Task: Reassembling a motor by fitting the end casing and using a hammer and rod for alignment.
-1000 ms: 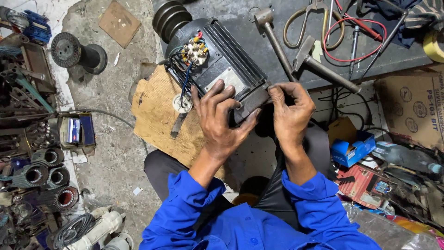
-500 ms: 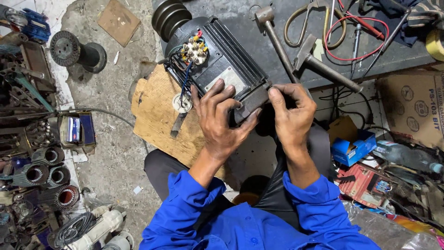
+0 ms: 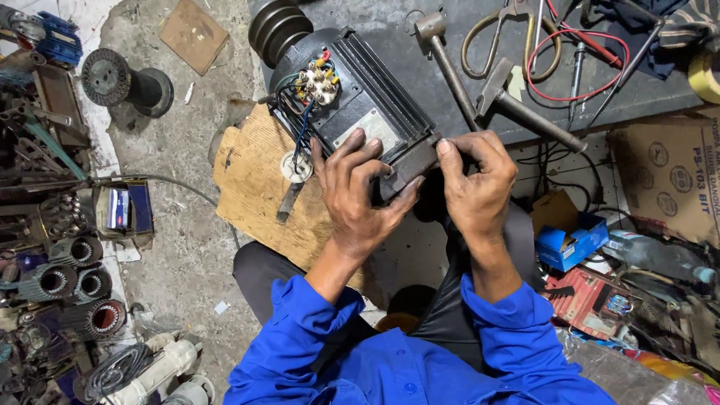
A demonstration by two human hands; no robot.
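A black electric motor (image 3: pixel 352 97) lies tilted in front of me, its terminal block with coloured wires (image 3: pixel 316 81) exposed on top and a grooved pulley (image 3: pixel 277 26) at its far end. My left hand (image 3: pixel 360 199) grips the motor's near end, fingers spread over the grey nameplate and the edge. My right hand (image 3: pixel 476 184) holds the same end from the right, thumb and fingers pinched on the corner of the casing. Blue sleeves cover both forearms.
Two hammers (image 3: pixel 450 67) (image 3: pixel 525 109), shears (image 3: pixel 510 37) and red test leads (image 3: pixel 577 67) lie on a dark bench (image 3: pixel 645 94) behind the motor. A wooden board (image 3: pixel 251 187) sits under the motor. Motor stators (image 3: pixel 56 281) pile at the left, boxes (image 3: pixel 570 236) at the right.
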